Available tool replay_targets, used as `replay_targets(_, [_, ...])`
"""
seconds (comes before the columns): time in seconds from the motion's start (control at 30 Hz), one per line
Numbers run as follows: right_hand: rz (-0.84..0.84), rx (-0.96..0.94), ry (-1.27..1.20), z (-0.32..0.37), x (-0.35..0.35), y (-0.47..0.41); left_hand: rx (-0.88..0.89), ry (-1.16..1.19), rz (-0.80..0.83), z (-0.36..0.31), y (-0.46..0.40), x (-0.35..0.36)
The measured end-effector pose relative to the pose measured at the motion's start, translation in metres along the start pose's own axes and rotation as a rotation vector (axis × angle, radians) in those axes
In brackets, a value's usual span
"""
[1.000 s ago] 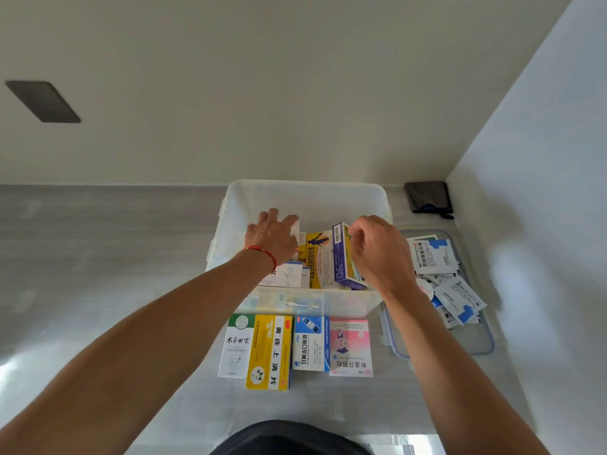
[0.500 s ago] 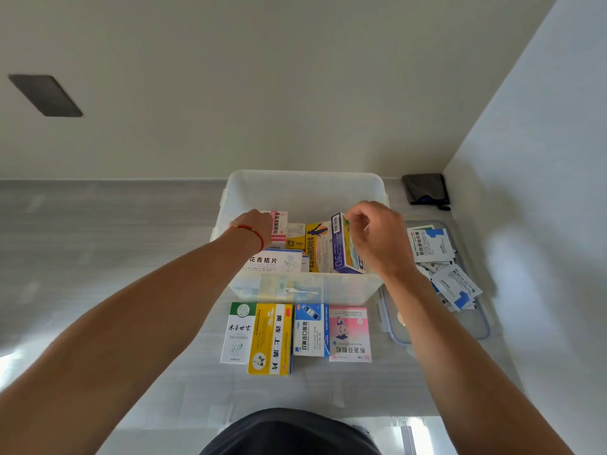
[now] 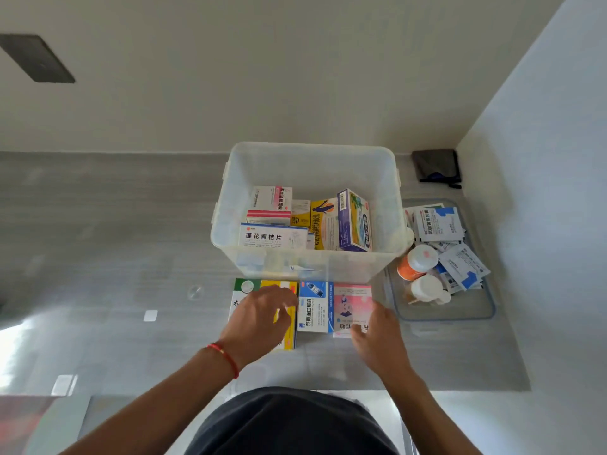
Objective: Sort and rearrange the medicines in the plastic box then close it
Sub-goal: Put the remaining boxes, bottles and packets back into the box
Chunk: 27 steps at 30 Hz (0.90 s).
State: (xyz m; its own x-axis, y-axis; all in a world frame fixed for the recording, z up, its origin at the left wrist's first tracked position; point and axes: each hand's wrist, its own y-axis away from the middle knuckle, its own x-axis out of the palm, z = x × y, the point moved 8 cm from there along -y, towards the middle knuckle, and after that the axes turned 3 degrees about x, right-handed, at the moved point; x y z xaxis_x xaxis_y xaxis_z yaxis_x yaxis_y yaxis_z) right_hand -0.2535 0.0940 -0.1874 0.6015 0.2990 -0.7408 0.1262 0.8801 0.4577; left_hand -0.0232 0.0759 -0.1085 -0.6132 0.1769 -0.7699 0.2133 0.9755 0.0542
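Note:
A clear plastic box (image 3: 308,165) stands on the grey counter with several medicine cartons inside, among them a white and blue one (image 3: 272,237) lying at the front and a purple one (image 3: 356,221) standing on edge. Four cartons lie in a row in front of it: green-white (image 3: 241,289), yellow (image 3: 289,326), blue (image 3: 314,307), pink (image 3: 351,303). My left hand (image 3: 259,320) hovers open over the yellow carton. My right hand (image 3: 377,339) is open at the pink carton's near right corner.
The box's lid (image 3: 483,310) lies upturned to the right, holding sachets (image 3: 437,224) and two bottles with white caps (image 3: 417,266). A dark pouch (image 3: 435,167) sits in the back right corner. The wall rises close on the right.
Both hands have come out of the box and moved toward me, down over the row of cartons on the counter. The cartons in the box stand as left.

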Motion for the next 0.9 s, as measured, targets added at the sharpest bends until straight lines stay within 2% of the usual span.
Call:
replay_targets(0.07, [0.028, 0.058, -0.119, -0.004, 0.012, -0.004, -0.063, -0.115, 0.163, 0.031, 0.004, 0.030])
replay_targets(0.13, [-0.002, 0.165, -0.235, -0.013, 0.013, -0.009, -0.049, -0.200, 0.272, 0.046, 0.005, 0.048])
replay_targets(0.2, [-0.056, 0.264, -0.345, -0.021, 0.008, -0.011, -0.037, -0.233, 0.306, 0.052, 0.003, 0.054])
replay_targets(0.27, [-0.101, 0.278, -0.419, -0.024, 0.000, -0.010, -0.029, -0.223, 0.308, 0.053, 0.002, 0.054])
replay_targets(0.4, [-0.008, 0.231, -0.463, -0.015, -0.011, 0.001, -0.021, -0.228, 0.362, 0.051, 0.005, 0.050])
replay_targets(0.53, [0.054, 0.125, -0.485, -0.003, -0.061, 0.022, -0.006, -0.052, 0.220, 0.018, 0.007, 0.019])
replay_targets(0.6, [0.109, 0.003, -0.519, 0.010, -0.094, 0.037, 0.003, 0.145, 0.151, -0.010, 0.005, 0.000])
replay_targets(0.7, [0.234, -0.200, -0.627, 0.052, -0.129, 0.062, -0.004, 0.435, 0.195, -0.052, -0.003, -0.015])
replay_targets(0.8, [0.158, -0.325, -0.600, 0.093, -0.147, 0.063, 0.008, 0.584, 0.182, -0.074, -0.019, -0.033])
replay_targets(0.9, [0.042, -0.291, -0.729, 0.120, -0.149, 0.043, -0.071, 0.724, 0.071, -0.066, -0.039, -0.063])
